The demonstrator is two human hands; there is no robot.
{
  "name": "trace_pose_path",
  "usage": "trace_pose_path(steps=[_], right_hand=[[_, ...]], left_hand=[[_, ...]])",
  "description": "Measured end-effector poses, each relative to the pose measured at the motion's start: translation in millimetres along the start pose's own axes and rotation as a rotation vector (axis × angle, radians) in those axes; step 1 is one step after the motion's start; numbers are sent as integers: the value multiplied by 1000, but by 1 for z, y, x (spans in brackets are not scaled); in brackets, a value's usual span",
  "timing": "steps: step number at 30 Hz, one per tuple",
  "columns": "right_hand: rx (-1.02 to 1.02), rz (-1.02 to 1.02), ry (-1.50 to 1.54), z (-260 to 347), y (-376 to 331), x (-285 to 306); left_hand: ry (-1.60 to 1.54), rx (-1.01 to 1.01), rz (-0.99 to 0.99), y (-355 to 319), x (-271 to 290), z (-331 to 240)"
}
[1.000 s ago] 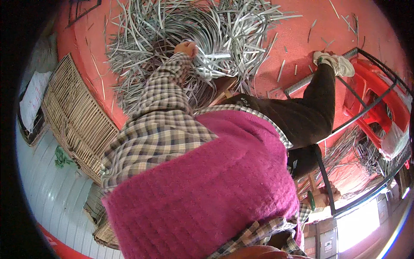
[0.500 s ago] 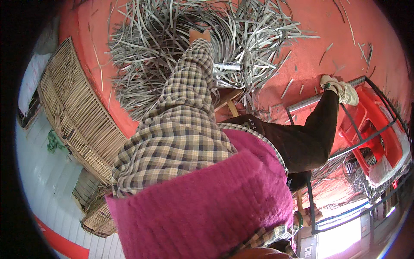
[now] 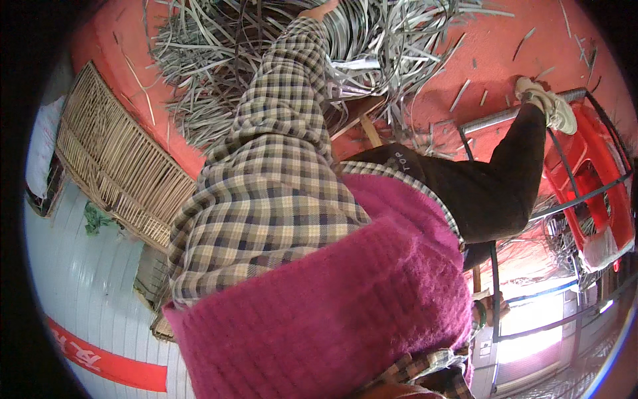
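Observation:
My left hand (image 3: 320, 9) reaches far out into a big pile of flat grey bamboo strips (image 3: 405, 40) on the red floor. Only its wrist and heel show at the top edge, so its fingers are hidden. My checked sleeve (image 3: 279, 133) runs from the shoulder up to it. My right hand (image 3: 495, 308) shows small at the lower right, behind my pink knitted vest (image 3: 345, 306). It rests against a black metal bar (image 3: 493, 279), and its grip is unclear. My leg in dark trousers stretches right to a pale shoe (image 3: 548, 106).
A woven cane mat (image 3: 113, 166) leans along the white wall at the left. A red plastic crate (image 3: 588, 173) inside a black metal frame stands at the right, beside a grey pipe (image 3: 488, 121). A wooden stool edge (image 3: 364, 118) shows under the strips.
My left arm has stretched farther forward over the strip pile, and the hand has slid to the top edge of the view. My body leans more over the floor.

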State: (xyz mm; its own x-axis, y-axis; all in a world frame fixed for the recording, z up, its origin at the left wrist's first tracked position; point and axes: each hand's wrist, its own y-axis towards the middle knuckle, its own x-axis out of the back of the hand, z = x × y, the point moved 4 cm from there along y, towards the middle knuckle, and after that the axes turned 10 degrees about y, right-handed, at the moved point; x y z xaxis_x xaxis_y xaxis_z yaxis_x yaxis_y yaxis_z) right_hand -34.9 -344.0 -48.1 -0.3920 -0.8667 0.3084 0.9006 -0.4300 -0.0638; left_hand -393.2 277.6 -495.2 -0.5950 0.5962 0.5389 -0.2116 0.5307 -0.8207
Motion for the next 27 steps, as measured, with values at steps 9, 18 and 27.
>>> trace_pose_path(steps=[9,18,27], right_hand=[[-54,174,11,-1,7,3],[-17,222,156,-4,-15,-36],[-2,232,102,-12,-8,-31]], left_hand=[[-332,-36,260,-64,75,-2],[-1014,-716,827,-70,98,-65],[-223,-591,248,-36,51,-28]])
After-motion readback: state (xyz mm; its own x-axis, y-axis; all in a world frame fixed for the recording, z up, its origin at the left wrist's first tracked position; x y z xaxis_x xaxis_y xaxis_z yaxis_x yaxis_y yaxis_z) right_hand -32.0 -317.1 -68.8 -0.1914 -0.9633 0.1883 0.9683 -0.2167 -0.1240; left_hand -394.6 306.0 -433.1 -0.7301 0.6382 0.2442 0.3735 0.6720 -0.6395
